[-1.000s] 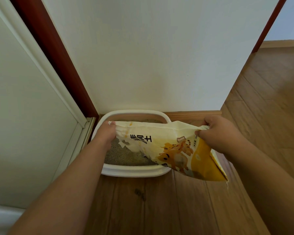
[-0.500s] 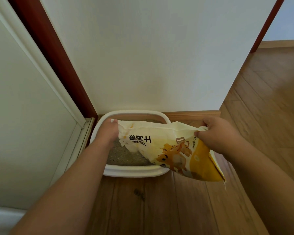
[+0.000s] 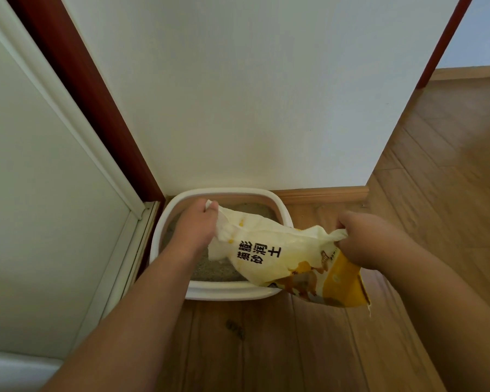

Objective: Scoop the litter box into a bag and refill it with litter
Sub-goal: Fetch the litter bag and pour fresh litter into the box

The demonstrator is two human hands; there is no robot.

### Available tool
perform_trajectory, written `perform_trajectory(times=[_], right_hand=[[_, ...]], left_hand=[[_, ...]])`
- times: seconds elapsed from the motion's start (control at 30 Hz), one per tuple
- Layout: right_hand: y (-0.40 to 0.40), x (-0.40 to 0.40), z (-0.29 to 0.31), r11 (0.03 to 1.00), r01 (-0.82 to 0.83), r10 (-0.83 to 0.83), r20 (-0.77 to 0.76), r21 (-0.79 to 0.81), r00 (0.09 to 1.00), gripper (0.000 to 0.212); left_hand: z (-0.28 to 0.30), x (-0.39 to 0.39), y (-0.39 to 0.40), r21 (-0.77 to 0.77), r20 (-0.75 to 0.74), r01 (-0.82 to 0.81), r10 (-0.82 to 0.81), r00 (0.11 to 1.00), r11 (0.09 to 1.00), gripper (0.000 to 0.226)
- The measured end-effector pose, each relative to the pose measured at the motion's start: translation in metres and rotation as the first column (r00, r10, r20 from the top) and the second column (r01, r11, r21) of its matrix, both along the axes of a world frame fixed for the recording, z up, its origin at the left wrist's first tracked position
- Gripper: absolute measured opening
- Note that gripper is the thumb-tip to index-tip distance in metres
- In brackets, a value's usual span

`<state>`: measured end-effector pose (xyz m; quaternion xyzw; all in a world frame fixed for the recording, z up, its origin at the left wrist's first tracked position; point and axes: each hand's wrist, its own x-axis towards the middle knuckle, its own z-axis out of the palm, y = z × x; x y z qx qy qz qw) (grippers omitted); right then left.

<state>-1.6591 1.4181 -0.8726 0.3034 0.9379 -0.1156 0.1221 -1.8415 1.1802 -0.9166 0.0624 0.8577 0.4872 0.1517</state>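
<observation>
Wood floor [image 3: 266, 349] at wall corner: litter box [image 3: 224, 292] beneath litter bag [image 3: 269, 256], corners gripped by left hand [image 3: 195, 227] and right hand [image 3: 362, 239].

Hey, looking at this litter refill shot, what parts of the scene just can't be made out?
- Head view: the mouth of the yellow and cream litter bag is hidden by the bag's own folds, so any pouring is unseen.
- Much of the grey litter in the white plastic litter box is covered by the bag and left hand.
- The right hand hides its fingertips in the bag.
- Small print on the bag is too blurred to read.
</observation>
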Motion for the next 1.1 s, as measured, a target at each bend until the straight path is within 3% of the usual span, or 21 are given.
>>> perform_trajectory(times=[0.17, 0.57, 0.77, 0.87, 0.97, 1.03, 1.1], right_hand=[[-0.001, -0.001, -0.005, 0.999, -0.030, 0.028, 0.119, 0.014, 0.992, 0.023], [-0.015, -0.008, -0.038, 0.974, -0.219, 0.220, 0.442, -0.054, 0.869, 0.049], [-0.027, -0.007, -0.047, 0.958, -0.277, 0.270, 0.537, -0.071, 0.799, 0.043], [-0.026, -0.012, -0.031, 0.950, -0.292, 0.312, 0.391, -0.111, 0.866, 0.032], [-0.035, -0.023, -0.010, 0.901, -0.271, 0.281, -0.019, -0.338, 0.959, 0.037], [-0.048, -0.028, -0.001, 0.840, -0.271, 0.184, -0.222, -0.470, 0.957, 0.046], [-0.059, -0.032, 0.000, 0.838, -0.306, 0.155, -0.340, -0.452, 0.927, 0.058]], left_hand=[[0.023, 0.029, 0.000, 0.076, 0.014, 0.030, -0.031, 0.999, 0.997, 0.026], [0.047, 0.059, 0.000, 0.005, -0.161, 0.079, -0.077, 0.984, 0.997, 0.032], [0.047, 0.060, 0.008, -0.029, -0.234, 0.097, -0.101, 0.967, 0.995, 0.036], [0.047, 0.063, 0.011, 0.007, -0.196, 0.119, -0.116, 0.974, 0.993, 0.036], [0.046, 0.064, 0.014, 0.031, -0.200, 0.143, -0.134, 0.971, 0.989, 0.036], [0.045, 0.063, 0.015, 0.032, -0.210, 0.157, -0.147, 0.967, 0.987, 0.034], [0.044, 0.063, 0.015, 0.040, -0.208, 0.177, -0.165, 0.964, 0.983, 0.031]])
